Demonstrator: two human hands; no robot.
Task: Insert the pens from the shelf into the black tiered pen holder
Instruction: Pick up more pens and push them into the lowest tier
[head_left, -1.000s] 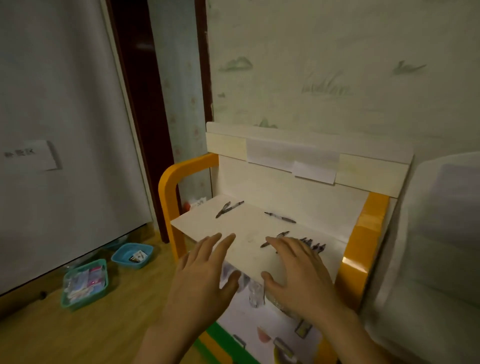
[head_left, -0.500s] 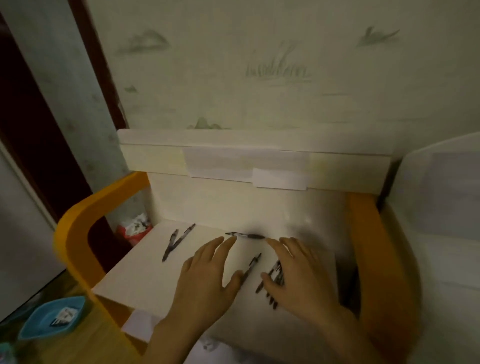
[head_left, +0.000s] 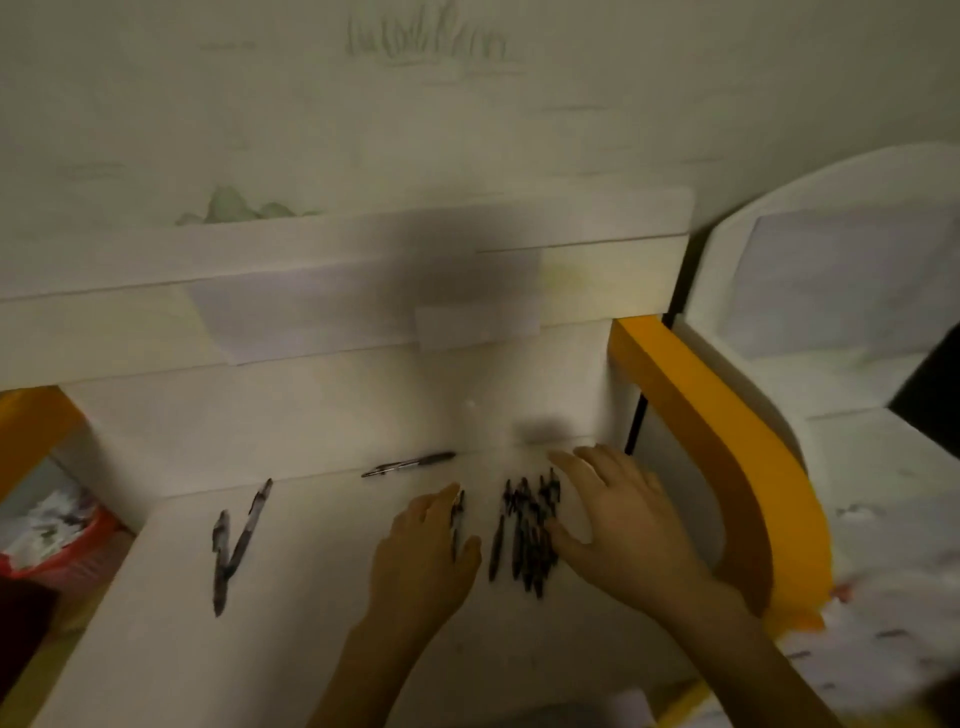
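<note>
Both hands flat on white shelf (head_left: 311, 597), palms down. Left hand (head_left: 423, 553) fingers straight, close together, over one pen (head_left: 457, 525). Right hand (head_left: 621, 519) fingers spread wide, thumb against pen cluster (head_left: 524, 535) between hands. Single pen (head_left: 408, 464) near back edge; two crossed pens (head_left: 234, 545) well left. Holder out of view.

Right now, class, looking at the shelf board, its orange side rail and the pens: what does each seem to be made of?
Shelf board: probably laminated wood, pale, matte, flat with a straight edge.
Orange side rail: likely painted or laminated board; smooth, even colour, curved edge.
Pens: likely plastic, dark slim barrels; the blur leaves the details open.
</note>
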